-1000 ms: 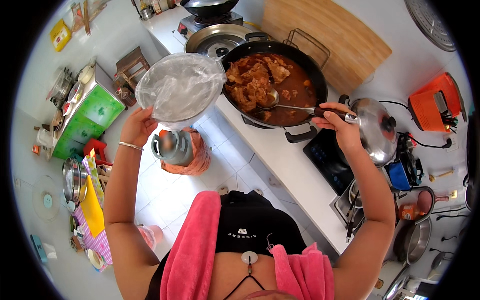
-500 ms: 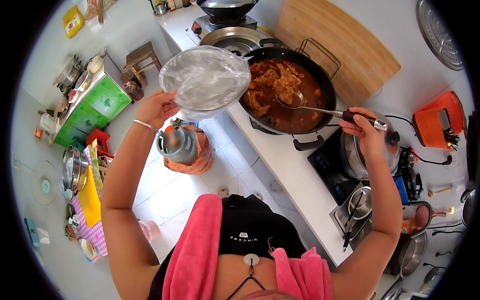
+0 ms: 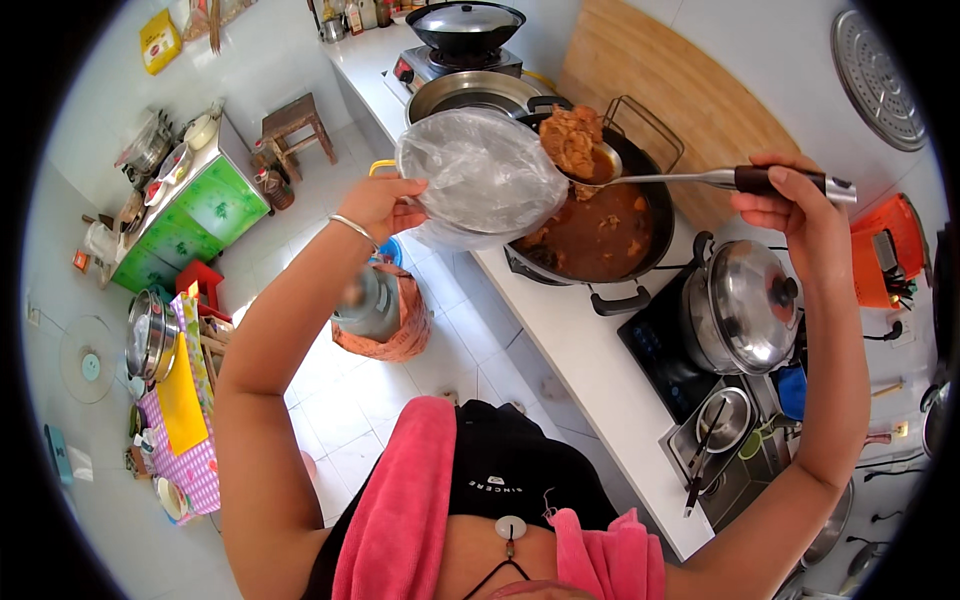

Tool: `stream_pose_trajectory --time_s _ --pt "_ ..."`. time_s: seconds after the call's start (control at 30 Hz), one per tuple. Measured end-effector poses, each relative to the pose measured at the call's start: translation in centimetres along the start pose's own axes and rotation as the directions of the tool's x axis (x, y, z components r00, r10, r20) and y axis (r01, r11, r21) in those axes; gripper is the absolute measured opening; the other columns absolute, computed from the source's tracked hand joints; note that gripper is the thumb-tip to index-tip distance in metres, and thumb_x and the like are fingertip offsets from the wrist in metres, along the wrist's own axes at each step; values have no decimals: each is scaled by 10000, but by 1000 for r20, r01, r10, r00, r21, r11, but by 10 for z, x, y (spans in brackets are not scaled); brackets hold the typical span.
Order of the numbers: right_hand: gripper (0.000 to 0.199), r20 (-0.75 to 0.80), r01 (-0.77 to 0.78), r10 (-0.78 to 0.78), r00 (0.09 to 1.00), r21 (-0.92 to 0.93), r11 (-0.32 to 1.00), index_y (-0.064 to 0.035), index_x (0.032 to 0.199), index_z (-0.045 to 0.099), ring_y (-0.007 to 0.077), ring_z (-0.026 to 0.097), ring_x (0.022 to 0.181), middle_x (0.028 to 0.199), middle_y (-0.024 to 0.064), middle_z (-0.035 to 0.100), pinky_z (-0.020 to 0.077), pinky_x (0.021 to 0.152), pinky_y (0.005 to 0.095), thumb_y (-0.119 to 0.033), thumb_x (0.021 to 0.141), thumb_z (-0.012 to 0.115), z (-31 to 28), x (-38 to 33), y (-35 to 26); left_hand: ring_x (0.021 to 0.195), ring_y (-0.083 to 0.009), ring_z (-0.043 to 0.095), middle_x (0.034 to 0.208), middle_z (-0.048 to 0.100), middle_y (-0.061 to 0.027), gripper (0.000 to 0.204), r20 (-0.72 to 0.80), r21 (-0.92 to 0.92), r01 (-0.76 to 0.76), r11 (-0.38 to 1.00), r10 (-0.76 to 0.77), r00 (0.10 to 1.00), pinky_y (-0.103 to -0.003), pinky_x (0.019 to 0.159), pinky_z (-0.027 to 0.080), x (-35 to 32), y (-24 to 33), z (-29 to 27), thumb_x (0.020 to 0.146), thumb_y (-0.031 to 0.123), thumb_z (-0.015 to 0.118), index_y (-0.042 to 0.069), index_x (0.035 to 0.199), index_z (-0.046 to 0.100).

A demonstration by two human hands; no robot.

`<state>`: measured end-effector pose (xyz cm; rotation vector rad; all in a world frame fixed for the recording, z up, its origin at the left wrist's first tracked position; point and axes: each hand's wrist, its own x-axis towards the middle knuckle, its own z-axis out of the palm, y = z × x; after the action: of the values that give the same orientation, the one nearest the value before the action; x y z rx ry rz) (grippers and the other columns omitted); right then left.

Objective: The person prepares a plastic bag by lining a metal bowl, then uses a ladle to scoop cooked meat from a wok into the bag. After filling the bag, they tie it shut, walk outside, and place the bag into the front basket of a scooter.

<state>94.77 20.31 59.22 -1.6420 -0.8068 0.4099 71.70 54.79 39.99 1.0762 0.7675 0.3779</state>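
Note:
My left hand (image 3: 385,207) is closed on the near left rim of a bowl lined with a clear plastic bag (image 3: 480,178). That bowl overlaps the left edge of a black two-handled wok (image 3: 661,215) in my view; its inside looks bare. My right hand (image 3: 788,197) grips the dark handle of a metal ladle (image 3: 665,180). A heap of reddish-brown meat chunks (image 3: 572,142) fills the ladle's scoop, held above the wok beside the bowl's right rim. Below lies red-brown stew (image 3: 605,240) with a few pieces showing at its surface.
A lidded steel pot (image 3: 745,305) stands on a black hob (image 3: 660,350) to the right. Behind the bowl is a wide steel pan (image 3: 470,88). A wooden board (image 3: 700,90) leans on the wall. A gas cylinder (image 3: 368,308) stands on the floor at left.
My right hand has lifted the ladle with its meat up out of the stew, moving up and right. My left hand has brought the lined bowl rightward, closer to the ladle.

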Motion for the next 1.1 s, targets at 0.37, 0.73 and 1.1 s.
stream_pose_trajectory --time_s 0.37,0.73,1.1 --pt "192 489 507 -343 802 -254 824 -21 935 624 237 656 700 857 167 644 517 623 288 -49 745 625 95 -4 37 653 -156 612 837 628 -96 140 114 -88 47 995 -37 993 -246 580 534 6 -23 12 834 83 616 9 942 564" --pt "309 848 858 -176 499 -456 238 33 1062 555 343 619 826 994 262 566 522 737 361 -21 760 592 84 -57 45 643 -150 598 822 624 -115 169 11 -161 36 986 -34 999 -200 552 509 -26 -23 -14 833 87 616 -2 956 541" --pt "339 82 -143 125 989 269 952 99 1056 563 276 689 772 918 193 652 595 651 311 -168 855 507 8 15 44 571 -121 554 770 602 -81 114 35 -83 160 984 -158 987 -399 703 479 -21 -18 -44 818 113 608 35 894 575"
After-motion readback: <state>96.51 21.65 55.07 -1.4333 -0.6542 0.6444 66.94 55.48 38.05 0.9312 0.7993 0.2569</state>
